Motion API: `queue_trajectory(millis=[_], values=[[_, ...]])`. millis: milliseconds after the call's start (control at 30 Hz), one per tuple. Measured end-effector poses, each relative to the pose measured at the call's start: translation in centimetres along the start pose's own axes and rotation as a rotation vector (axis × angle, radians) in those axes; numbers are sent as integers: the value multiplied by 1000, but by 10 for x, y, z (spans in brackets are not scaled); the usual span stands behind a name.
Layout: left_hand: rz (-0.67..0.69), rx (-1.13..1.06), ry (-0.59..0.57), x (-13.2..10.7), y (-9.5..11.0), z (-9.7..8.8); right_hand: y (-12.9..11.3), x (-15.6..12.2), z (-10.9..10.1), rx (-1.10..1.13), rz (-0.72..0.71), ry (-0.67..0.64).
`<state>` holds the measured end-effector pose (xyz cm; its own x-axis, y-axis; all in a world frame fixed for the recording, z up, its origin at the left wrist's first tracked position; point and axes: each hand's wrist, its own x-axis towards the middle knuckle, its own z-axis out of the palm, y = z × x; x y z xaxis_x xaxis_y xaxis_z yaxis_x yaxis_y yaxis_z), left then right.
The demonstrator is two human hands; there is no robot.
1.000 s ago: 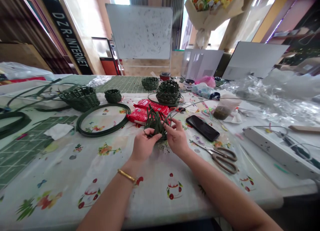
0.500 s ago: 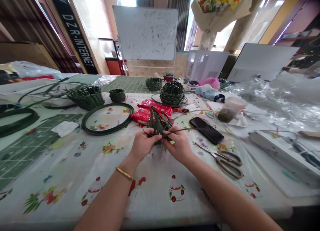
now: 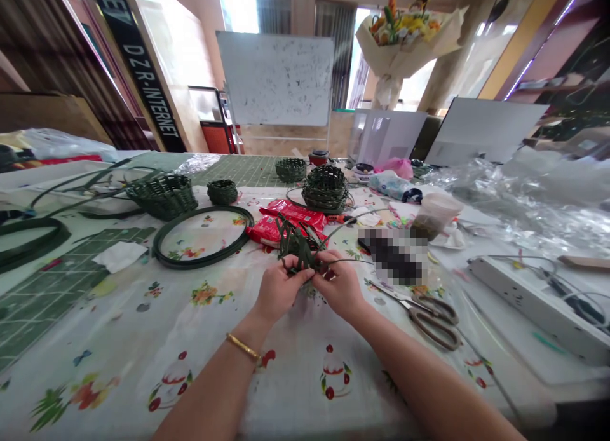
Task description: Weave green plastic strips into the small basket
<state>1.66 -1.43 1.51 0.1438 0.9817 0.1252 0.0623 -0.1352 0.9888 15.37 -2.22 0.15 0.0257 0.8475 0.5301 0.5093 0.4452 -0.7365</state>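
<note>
Both my hands meet at the base of a bundle of dark green woven strips [image 3: 296, 243], with loose ends fanning upward and away. My left hand [image 3: 282, 291] grips the bundle's near left side. My right hand [image 3: 339, 284] pinches its near right side, and a thin green strand runs from there toward the right. The fingers hide the bundle's base. Red packets [image 3: 290, 222] lie just beyond the strip ends. To the right of my right hand sit a pixelated phone [image 3: 393, 257] and, nearer me, brown-handled scissors [image 3: 431, 322].
Several woven green baskets [image 3: 162, 197] and a dark green hoop [image 3: 203, 236] stand on the floral tablecloth [image 3: 210, 377]. A green cutting mat [image 3: 47, 288] lies left; a power strip [image 3: 528, 307] and crumpled clear plastic [image 3: 538, 203] lie right.
My hands have drawn closer together around the bundle's base, and the strands have shifted a little. The view has tilted slightly, moving the background in the frame.
</note>
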Motion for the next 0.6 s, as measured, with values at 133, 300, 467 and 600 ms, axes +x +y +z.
queue_trajectory(millis=[133, 300, 467, 600], values=[[26, -30, 51, -1, 0, 3, 1, 2, 2, 85, -18, 43], [30, -73, 118, -2, -1, 7, 2, 3, 3, 141, 5, 71], [-12, -237, 171, 0, 1, 12, -3, 2, 1, 233, 135, 119], [-66, -349, 180, 0, 4, 13, -6, 1, -1, 336, 195, 55]])
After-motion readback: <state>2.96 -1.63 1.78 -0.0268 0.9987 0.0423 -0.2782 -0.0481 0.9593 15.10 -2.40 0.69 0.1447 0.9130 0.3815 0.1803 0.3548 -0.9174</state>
